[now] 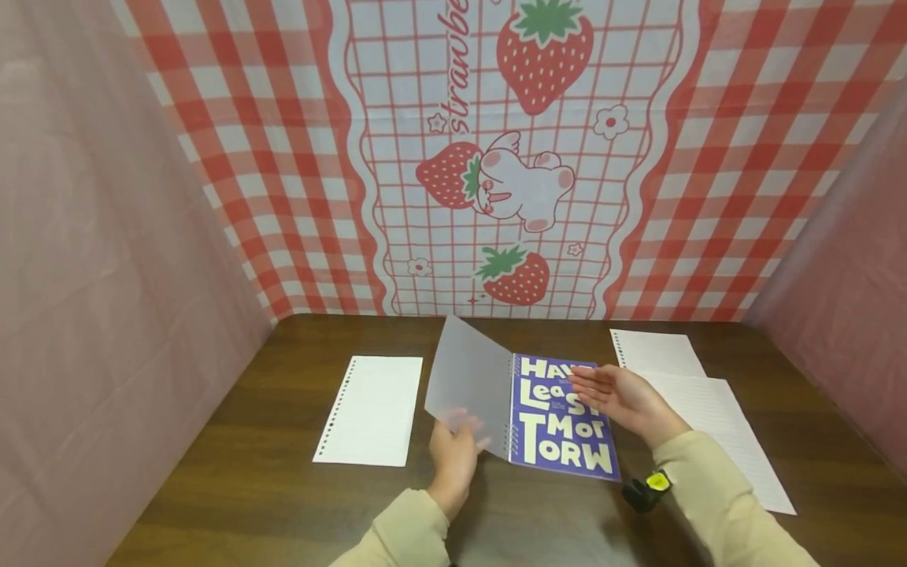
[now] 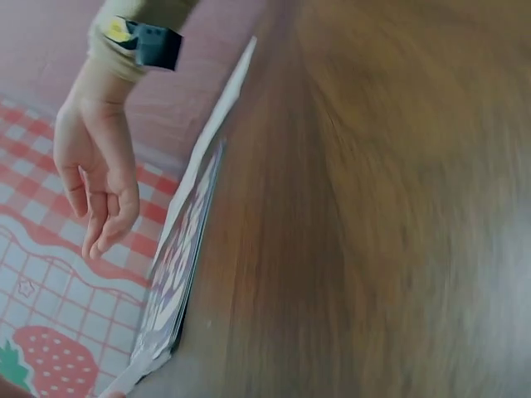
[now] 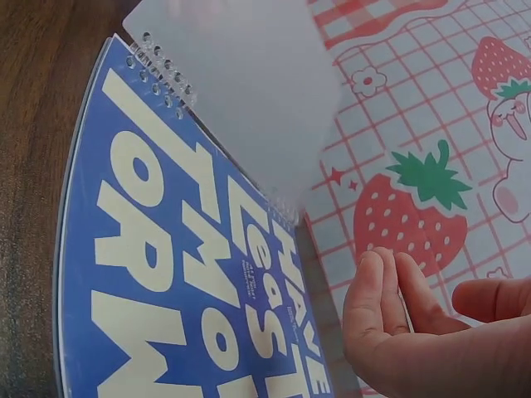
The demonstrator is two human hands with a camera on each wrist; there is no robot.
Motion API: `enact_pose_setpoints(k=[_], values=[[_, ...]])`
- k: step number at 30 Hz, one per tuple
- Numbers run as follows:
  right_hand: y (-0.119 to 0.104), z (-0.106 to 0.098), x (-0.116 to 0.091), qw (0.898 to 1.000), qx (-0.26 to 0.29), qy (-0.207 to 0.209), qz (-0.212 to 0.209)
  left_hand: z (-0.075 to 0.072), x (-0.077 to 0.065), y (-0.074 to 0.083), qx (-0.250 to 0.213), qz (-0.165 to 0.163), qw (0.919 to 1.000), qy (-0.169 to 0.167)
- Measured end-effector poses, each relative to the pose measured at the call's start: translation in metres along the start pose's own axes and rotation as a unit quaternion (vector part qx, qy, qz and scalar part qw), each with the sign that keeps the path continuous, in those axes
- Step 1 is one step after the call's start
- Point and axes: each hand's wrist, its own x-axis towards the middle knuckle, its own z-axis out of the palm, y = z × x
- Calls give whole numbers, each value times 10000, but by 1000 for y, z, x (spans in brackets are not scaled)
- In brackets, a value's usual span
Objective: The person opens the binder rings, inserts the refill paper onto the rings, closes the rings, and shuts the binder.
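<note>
A spiral notebook (image 1: 560, 449) with a purple-blue cover and large cream letters lies on the table. Its translucent plastic front sheet (image 1: 471, 378) is swung up to the left on the coil. Behind the lower edge of this sheet is my left hand (image 1: 453, 457), fingers spread and partly blurred through the plastic. Over the notebook's right side hovers my right hand (image 1: 627, 398), palm turned inward and fingers extended, holding nothing. The right wrist view shows the right hand (image 3: 431, 332) apart from the lettered cover (image 3: 207, 274). Only a sliver of the left hand appears in the left wrist view.
A punched white sheet (image 1: 372, 413) lies left of the notebook. Two more sheets lie to the right, one small (image 1: 659, 354) and one lined (image 1: 723, 441) partly under the right arm. A strawberry-patterned cloth (image 1: 496, 260) hangs behind the brown table (image 1: 234, 488).
</note>
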Motion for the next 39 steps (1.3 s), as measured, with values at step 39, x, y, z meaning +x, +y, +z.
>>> enact_pose_setpoints(k=[39], values=[[0, -18, 7, 9550, -2813, 943, -6, -45, -25, 30, 1618, 116, 9865, 211]])
